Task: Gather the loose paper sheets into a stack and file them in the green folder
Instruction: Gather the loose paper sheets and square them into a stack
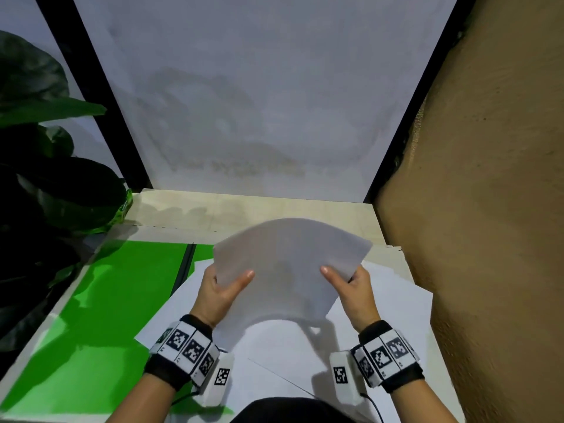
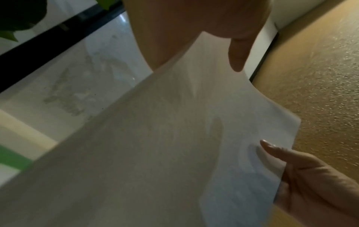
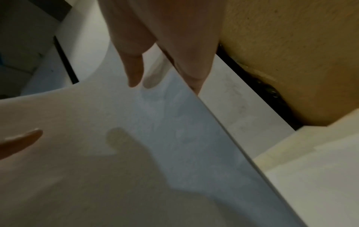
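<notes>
A white paper stack (image 1: pixel 287 264) is held up above the table, bowed upward in the middle. My left hand (image 1: pixel 224 286) grips its left edge, thumb on top and fingers underneath. My right hand (image 1: pixel 351 285) grips its right edge the same way. The left wrist view shows the paper stack (image 2: pixel 165 138) with my left thumb (image 2: pixel 238 56) on it and my right hand (image 2: pixel 303 169) at the far edge. In the right wrist view my right thumb (image 3: pixel 134 72) lies on the paper stack (image 3: pixel 116 153). The green folder (image 1: pixel 100 315) lies open and flat at the left. More loose white sheets (image 1: pixel 381 306) lie on the table under the stack.
A rough tan wall (image 1: pixel 488 178) closes off the right side. A white panel (image 1: pixel 253 96) with black frame bars stands at the back. Dark plant leaves (image 1: pixel 45 178) hang over the table's left edge. The pale table (image 1: pixel 244 206) shows behind the stack.
</notes>
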Tool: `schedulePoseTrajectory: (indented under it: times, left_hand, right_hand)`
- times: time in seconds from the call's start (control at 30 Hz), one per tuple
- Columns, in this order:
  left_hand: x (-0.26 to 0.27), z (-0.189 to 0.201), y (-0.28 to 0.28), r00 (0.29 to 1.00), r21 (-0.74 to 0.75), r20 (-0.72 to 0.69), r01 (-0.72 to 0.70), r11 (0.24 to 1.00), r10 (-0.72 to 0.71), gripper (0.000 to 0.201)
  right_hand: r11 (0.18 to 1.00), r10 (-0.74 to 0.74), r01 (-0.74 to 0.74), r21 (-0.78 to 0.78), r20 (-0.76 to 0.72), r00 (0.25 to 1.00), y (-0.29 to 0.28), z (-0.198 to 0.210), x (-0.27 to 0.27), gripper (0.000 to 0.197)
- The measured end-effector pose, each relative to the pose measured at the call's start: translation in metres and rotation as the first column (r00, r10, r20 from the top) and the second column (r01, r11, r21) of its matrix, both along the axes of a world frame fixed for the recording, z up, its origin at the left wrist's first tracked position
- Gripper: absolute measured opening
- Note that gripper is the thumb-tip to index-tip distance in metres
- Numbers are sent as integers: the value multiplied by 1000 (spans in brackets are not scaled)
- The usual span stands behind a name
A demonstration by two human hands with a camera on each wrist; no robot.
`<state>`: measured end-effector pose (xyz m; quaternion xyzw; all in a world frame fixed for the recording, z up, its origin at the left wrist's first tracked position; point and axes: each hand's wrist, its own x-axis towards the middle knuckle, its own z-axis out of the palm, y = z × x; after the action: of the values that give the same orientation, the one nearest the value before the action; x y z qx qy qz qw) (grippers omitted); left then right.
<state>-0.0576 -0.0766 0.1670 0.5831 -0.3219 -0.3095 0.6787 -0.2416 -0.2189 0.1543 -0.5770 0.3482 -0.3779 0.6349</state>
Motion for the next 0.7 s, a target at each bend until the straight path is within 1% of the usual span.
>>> schedulePoseTrajectory:
  times: [0.03, 0.1, 0.17, 0.23, 0.27, 0.33, 0.37, 0.4, 0.43, 0.47, 0.5, 0.53, 0.57, 0.6, 0.67, 0.7]
  left_hand:
    - [1, -4, 0, 1000, 15, -2, 0, 1000, 0, 49]
    - [2, -15, -1, 999, 74, -30, -22, 997, 25, 50]
    - [2, -16, -3, 999, 92, -22, -34, 995, 36, 40]
    - [0, -3, -3, 998, 73, 33, -59, 996, 57, 24]
    - [2, 3, -4, 996, 48, 53, -75, 996, 72, 22]
    - [5, 3, -5, 990, 56, 78, -126, 990, 121, 29]
    - [7, -2, -5, 989, 71, 63, -141, 988, 137, 29]
    - [8, -11, -4, 990, 112, 17, -139, 984, 138, 23]
    - [8, -20, -3, 990, 144, -28, -135, 980, 140, 31]
    - [7, -30, -3, 991, 195, -49, -115, 974, 127, 50]
    - [5, -37, -2, 991, 231, -65, -99, 968, 117, 57]
    - [6, -42, -1, 992, 263, -66, -87, 961, 107, 49]
    - [9, -45, 1, 996, 302, -48, -55, 952, 72, 35]
    - [11, -48, 3, 1000, 343, -27, 3, 939, 7, 25]
    - [15, -53, 8, 992, 413, 33, 96, 906, -120, 18]
    - [15, -54, 9, 987, 422, 51, 116, 899, -151, 24]
  right_hand:
    - [1000, 13, -13, 12, -23, 1000, 3, -4, 2, 19]
    - [999, 35, -32, 26, -114, 993, 10, -11, 7, 13]
    - [1000, 28, -25, 17, -159, 987, 16, -9, 11, 15]
    - [1000, 2, -1, 13, -102, 995, 16, 2, 12, 14]
    - [1000, -3, 3, 0, -59, 998, 13, 9, 11, 14]
    - [1000, -2, 2, -14, -17, 1000, 9, 16, 10, 19]
    - [1000, 10, -11, -7, -47, 999, 7, 14, 10, 19]
    - [1000, 26, -25, 5, -107, 994, 7, 8, 12, 19]
    - [999, 47, -43, 27, -198, 979, 7, -2, 14, 23]
    - [998, 63, -51, 47, -304, 951, 7, -14, 16, 28]
    - [997, 60, -41, 58, -380, 923, 7, -22, 17, 31]
    - [998, 44, -20, 62, -410, 911, 4, -27, 16, 31]
    - [997, 25, 4, 71, -399, 917, 0, -27, 16, 30]
    - [997, 8, 23, 78, -367, 930, -4, -22, 15, 29]
    - [997, -13, 35, 73, -285, 959, -14, -8, 9, 24]
    - [998, -13, 28, 50, -272, 962, -18, -3, 6, 20]
